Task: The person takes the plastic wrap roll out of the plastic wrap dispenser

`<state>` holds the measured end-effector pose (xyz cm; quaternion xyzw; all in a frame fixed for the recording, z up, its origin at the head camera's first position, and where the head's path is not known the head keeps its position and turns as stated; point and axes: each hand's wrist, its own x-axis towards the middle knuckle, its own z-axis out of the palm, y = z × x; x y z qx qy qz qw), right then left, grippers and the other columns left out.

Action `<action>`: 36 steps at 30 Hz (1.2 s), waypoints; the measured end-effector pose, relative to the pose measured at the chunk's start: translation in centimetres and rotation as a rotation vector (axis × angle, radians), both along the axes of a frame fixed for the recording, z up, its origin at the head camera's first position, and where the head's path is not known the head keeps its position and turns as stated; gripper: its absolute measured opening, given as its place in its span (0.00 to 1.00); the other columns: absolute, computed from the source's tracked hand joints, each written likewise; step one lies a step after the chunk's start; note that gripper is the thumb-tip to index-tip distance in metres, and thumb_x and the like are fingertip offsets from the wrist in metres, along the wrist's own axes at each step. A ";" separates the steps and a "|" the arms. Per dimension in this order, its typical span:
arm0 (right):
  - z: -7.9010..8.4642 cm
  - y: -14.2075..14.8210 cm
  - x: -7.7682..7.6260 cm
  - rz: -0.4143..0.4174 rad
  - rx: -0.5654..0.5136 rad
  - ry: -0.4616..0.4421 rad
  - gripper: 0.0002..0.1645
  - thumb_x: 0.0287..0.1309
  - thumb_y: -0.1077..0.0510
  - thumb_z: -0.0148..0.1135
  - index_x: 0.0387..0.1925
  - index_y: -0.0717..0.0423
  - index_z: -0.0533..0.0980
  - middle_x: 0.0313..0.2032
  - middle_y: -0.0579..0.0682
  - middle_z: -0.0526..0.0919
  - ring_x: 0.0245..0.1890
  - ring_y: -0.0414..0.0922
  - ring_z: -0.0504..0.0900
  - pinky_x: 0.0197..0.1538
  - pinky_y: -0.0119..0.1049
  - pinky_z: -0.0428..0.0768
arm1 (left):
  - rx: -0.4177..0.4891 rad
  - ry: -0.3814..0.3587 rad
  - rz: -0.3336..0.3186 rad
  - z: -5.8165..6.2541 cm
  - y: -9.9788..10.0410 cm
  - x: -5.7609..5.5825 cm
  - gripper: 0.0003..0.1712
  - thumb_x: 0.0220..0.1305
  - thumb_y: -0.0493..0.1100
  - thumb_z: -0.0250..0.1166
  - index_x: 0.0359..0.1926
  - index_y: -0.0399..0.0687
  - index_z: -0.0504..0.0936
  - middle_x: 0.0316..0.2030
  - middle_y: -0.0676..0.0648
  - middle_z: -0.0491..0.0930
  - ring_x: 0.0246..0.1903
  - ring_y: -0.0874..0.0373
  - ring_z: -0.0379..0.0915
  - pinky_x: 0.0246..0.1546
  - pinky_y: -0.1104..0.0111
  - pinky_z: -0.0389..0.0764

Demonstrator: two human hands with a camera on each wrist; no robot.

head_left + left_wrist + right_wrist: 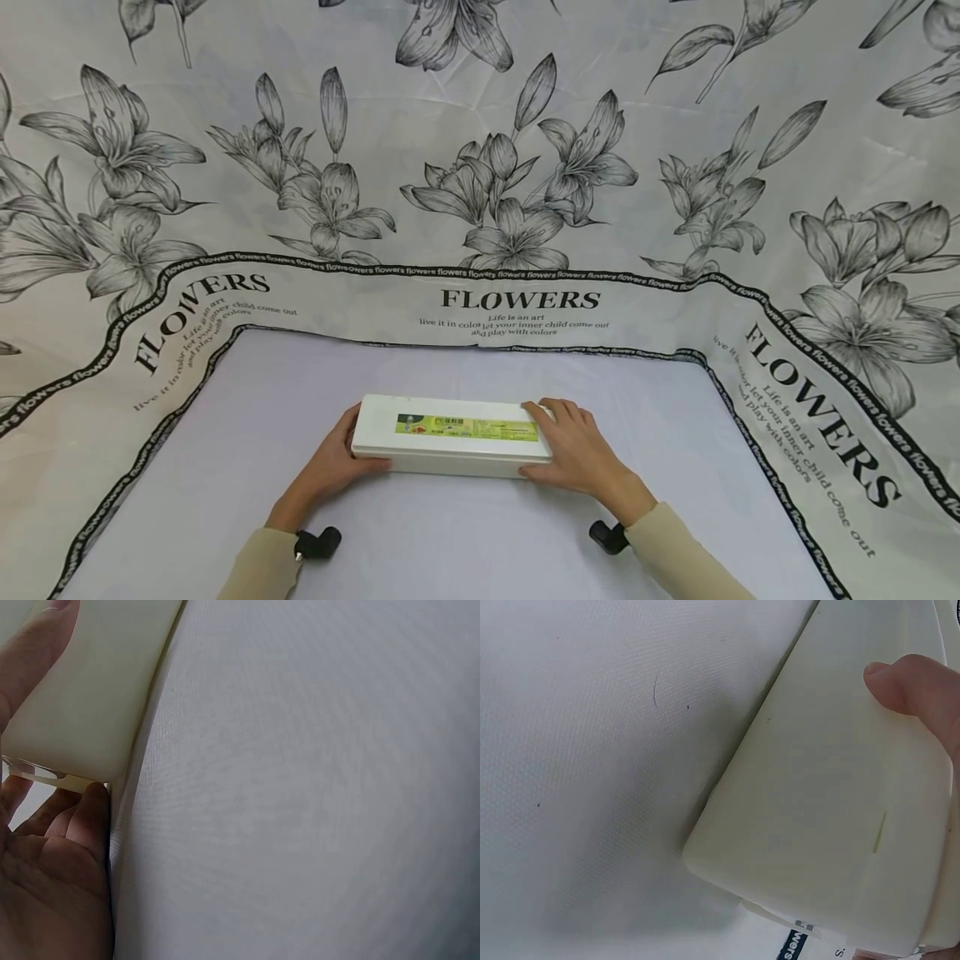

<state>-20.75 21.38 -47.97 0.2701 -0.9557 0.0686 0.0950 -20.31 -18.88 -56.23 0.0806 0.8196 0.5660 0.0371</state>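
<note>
I have the white box (450,452) between my hands, stretched crosswise over the middle of the white counter (450,542). My left hand (333,454) grips one end: thumb on the near wall, the other fingers wrapped round the end. My right hand (573,446) is clamped on the opposite end, fingers over the top's far corner, thumb pressed to the near wall. A yellow-green label (465,427) faces up on the top, and a thin streak (880,832) marks the near wall. I cannot tell whether the box sits flat or slightly raised. Behind the counter hangs a curtain (367,304) printed with flowers.
</note>
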 end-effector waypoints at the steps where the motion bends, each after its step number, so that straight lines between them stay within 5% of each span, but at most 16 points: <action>1: 0.0 0.0 0.0 0.000 0.001 0.001 0.58 0.45 0.27 0.74 0.73 0.49 0.68 0.63 0.58 0.76 0.64 0.60 0.73 0.62 0.63 0.73 | -0.001 -0.001 -0.001 0.0 0.0 0.0 0.67 0.49 0.47 0.84 0.81 0.44 0.49 0.77 0.37 0.59 0.78 0.38 0.54 0.76 0.42 0.54; 36: 0.3 0.0 -0.3 -0.010 -0.003 -0.029 0.58 0.42 0.27 0.75 0.72 0.47 0.69 0.63 0.57 0.77 0.64 0.58 0.74 0.62 0.62 0.74 | 0.005 0.006 0.001 0.0 0.0 0.2 0.67 0.49 0.47 0.84 0.80 0.45 0.51 0.77 0.37 0.61 0.76 0.39 0.57 0.76 0.43 0.57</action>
